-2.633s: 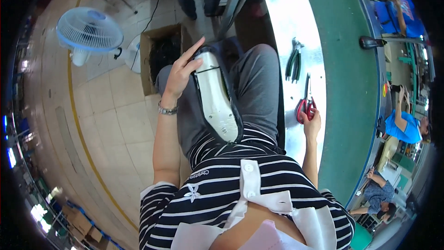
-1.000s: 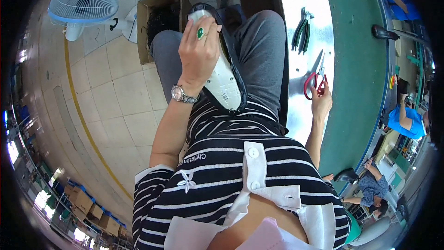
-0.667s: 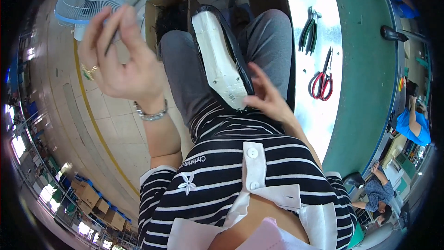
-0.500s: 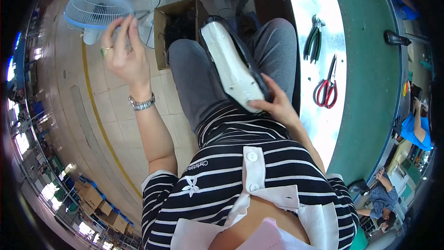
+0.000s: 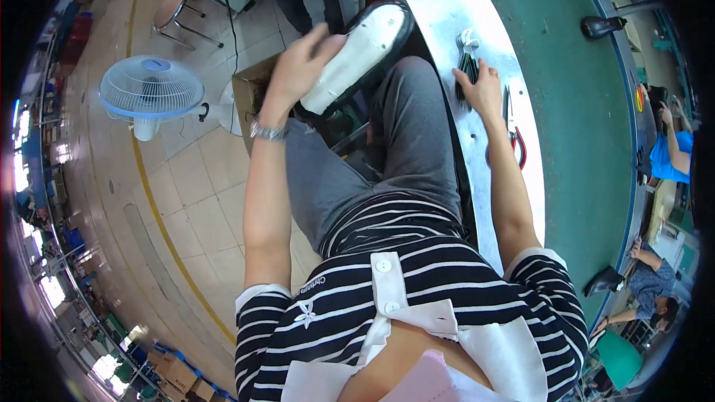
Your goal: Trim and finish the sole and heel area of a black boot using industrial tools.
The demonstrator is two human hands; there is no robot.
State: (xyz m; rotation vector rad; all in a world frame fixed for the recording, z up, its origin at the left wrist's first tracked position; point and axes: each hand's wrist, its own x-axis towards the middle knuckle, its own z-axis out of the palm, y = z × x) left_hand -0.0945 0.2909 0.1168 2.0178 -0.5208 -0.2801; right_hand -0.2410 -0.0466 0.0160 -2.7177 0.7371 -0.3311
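My left hand (image 5: 298, 67) grips a black shoe with a white sole (image 5: 361, 48), sole up, held over my knees in grey trousers. A watch sits on that wrist. My right hand (image 5: 480, 89) rests on the shiny metal strip of the workbench (image 5: 439, 0), fingers on a pair of dark-handled pliers (image 5: 468, 63). Whether the fingers close around the pliers is unclear. Red-handled scissors (image 5: 514, 138) lie just beside my right forearm.
A green conveyor belt (image 5: 573, 119) runs along the right, with a black shoe (image 5: 603, 26) on it. A cardboard box (image 5: 249, 93) and a standing fan (image 5: 151, 91) are on the tiled floor at left. Other people sit at far right.
My left hand swung out to the left, then came back onto the shoe and lifted it forward. My right hand left the shoe and went to the pliers on the bench.
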